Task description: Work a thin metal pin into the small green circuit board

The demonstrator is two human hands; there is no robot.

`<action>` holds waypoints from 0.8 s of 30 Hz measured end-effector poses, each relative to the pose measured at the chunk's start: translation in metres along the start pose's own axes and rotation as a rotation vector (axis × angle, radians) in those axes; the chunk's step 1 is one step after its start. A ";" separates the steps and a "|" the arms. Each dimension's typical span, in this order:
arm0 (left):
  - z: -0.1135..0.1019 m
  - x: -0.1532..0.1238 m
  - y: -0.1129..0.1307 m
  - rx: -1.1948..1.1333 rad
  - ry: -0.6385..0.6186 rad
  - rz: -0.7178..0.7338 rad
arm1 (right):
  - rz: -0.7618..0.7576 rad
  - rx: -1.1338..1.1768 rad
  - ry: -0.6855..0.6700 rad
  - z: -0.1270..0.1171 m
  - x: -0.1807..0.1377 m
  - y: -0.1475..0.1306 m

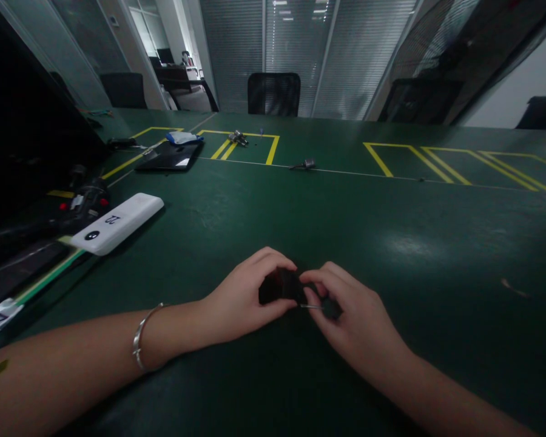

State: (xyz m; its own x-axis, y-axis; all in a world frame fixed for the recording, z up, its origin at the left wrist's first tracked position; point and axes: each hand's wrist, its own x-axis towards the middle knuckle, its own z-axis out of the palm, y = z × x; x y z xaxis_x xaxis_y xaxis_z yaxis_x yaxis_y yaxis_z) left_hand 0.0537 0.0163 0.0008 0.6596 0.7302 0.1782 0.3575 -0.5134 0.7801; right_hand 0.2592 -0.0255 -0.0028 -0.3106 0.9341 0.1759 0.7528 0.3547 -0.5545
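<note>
My left hand (pixel 246 291), with a silver bangle at the wrist, is closed around a small dark block-like part (pixel 279 286) whose details are lost in shadow. My right hand (pixel 355 309) is closed on a small screwdriver (pixel 331 308) with a dark, stubby handle. Its thin metal shaft points left, and its tip is at the right side of the dark part; whether it touches is unclear. Both hands are close together just above the green table (pixel 236 224).
At left lie a white power bank (pixel 118 223) marked 22, black equipment (pixel 88 200) and a black flat case (pixel 168 156) with a blue-white packet (pixel 184 138). Farther back are metal parts (pixel 239 138) and a small shafted tool (pixel 306 164). Yellow tape (pixel 273 150) marks the table; chairs (pixel 273 94) stand behind.
</note>
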 end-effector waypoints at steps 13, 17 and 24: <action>0.001 0.003 -0.001 -0.002 0.100 -0.050 | -0.027 -0.074 -0.095 -0.004 -0.005 -0.011; 0.002 0.002 -0.004 -0.067 0.129 -0.053 | -0.032 -0.116 -0.106 -0.003 -0.006 -0.012; 0.003 0.001 -0.004 -0.231 0.073 -0.091 | -0.025 -0.086 -0.061 0.000 -0.004 -0.005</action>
State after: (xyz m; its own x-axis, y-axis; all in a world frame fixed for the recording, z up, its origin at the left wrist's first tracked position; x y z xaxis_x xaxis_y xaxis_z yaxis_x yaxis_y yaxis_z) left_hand 0.0548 0.0180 -0.0041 0.5788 0.8038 0.1374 0.2471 -0.3335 0.9098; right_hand 0.2567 -0.0309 -0.0003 -0.3631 0.9216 0.1374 0.7907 0.3827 -0.4779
